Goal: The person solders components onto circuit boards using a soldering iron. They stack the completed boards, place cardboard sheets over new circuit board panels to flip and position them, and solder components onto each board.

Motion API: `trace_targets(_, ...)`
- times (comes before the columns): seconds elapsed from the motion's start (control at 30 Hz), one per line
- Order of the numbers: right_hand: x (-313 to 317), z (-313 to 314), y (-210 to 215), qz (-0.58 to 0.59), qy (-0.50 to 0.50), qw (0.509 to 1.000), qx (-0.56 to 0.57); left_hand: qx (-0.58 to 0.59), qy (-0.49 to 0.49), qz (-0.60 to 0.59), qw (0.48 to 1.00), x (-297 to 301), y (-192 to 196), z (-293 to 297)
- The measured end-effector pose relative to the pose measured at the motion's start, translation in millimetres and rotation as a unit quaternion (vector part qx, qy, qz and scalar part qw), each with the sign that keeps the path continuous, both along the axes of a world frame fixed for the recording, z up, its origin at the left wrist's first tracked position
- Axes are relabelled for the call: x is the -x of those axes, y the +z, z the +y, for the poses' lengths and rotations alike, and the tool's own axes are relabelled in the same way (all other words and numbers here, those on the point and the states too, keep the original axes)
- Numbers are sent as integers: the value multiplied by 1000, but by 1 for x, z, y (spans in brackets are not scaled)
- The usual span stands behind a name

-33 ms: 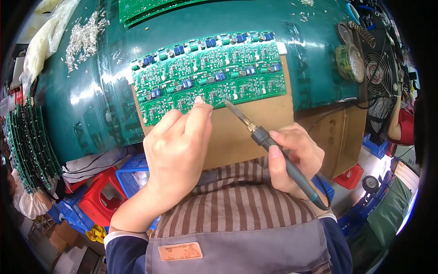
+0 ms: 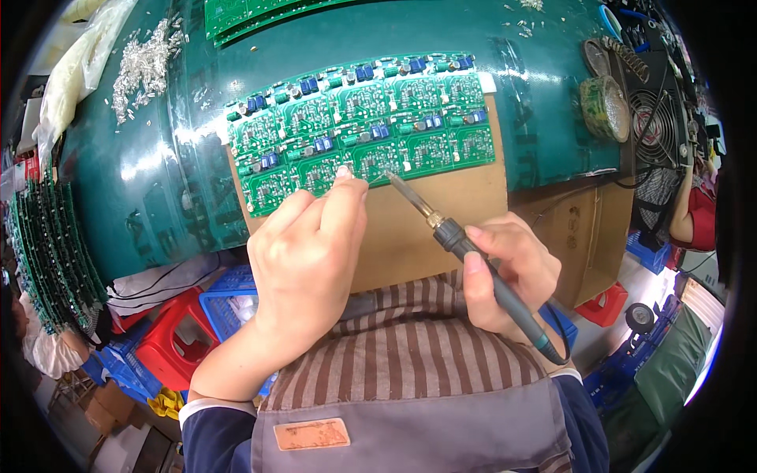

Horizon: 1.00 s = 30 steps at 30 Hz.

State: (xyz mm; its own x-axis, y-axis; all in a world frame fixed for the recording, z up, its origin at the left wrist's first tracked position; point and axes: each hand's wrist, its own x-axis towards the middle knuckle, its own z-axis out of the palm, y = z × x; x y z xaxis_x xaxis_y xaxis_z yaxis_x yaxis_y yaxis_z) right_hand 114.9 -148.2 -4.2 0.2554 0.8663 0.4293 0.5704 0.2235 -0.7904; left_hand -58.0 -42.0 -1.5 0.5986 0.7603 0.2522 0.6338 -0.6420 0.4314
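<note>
A green circuit board panel (image 2: 363, 118), filled with rows of small parts and blue components, lies on a flat piece of brown cardboard (image 2: 434, 229). My left hand (image 2: 307, 256) is closed in a pinch at the panel's front edge, left of its middle. Whatever sits between the fingertips is hidden or too small to name. In my right hand (image 2: 512, 272) is a soldering iron (image 2: 481, 264), gripped like a pen around its dark handle. Its tip meets or hovers just over the panel's front edge, right of my left fingers; actual contact I cannot tell.
Clear small parts (image 2: 146, 71) are heaped on the green mat (image 2: 189, 197) at the far left. More green boards (image 2: 268, 17) lie at the back, and several stand upright (image 2: 55, 260) at left. A tip-cleaning holder (image 2: 605, 108) and a fan (image 2: 654, 126) are at right.
</note>
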Motion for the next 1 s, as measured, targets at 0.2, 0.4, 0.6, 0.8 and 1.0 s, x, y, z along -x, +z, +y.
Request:
trace_targets(0.2, 1, 3, 10, -62, 31, 998, 1, -25, -12, -5, 1000, 3, -6, 0)
trace_targets(0.4, 0, 0, 11, -24, 13, 1000, -3, 6, -16, -6, 1000, 6, 4, 1)
trace_targets(0.6, 18, 11, 8, -10, 41, 999, -12, 18, 60, 5, 998, 26, 11, -4)
trace_targets(0.8, 27, 19, 4, -25, 60, 998, -10, 34, 60, 4, 998, 34, 6, -3)
trace_targets(1.0, 28, 17, 8, -49, 57, 997, -3, -25, 61, 0, 998, 31, 1, -5)
